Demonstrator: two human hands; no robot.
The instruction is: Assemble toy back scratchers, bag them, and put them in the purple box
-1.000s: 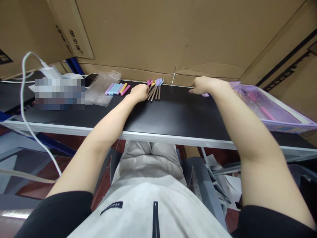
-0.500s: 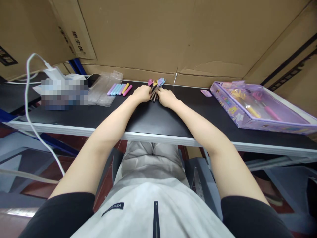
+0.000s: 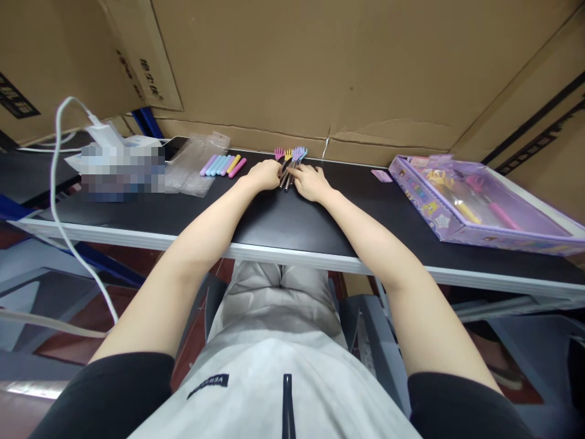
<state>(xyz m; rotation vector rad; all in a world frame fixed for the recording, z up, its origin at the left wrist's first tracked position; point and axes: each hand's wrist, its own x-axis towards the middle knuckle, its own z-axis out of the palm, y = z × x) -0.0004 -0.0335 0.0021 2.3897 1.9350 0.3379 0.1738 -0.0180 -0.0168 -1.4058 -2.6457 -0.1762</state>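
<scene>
A bunch of back scratcher rods (image 3: 286, 182) lies on the black tabletop between my hands. Their claw-shaped heads (image 3: 298, 153) in pink, yellow, purple and blue point to the far edge; the dark metal stems come toward me. My left hand (image 3: 264, 175) is curled against the left side of the bunch, its fingertips partly hidden, seemingly gripping a stem. On the other side my right hand (image 3: 313, 183) rests with fingers apart, the index finger stretched out to touch the stems. Left of my left hand lies a row of coloured handles (image 3: 223, 165) in purple, blue, yellow and pink.
Clear plastic bags (image 3: 194, 171) lie at the left, near a phone (image 3: 176, 147) and a white charger (image 3: 105, 134) with its cable. To the right are a small pink card (image 3: 381, 175) and a purple display box (image 3: 418, 198) holding yellow and pink back scratchers. Cardboard walls (image 3: 274, 73) enclose the back.
My right hand has loosened from the stems, its fingers spreading a little. My left hand stays by the bunch. The whole view has shifted slightly.
</scene>
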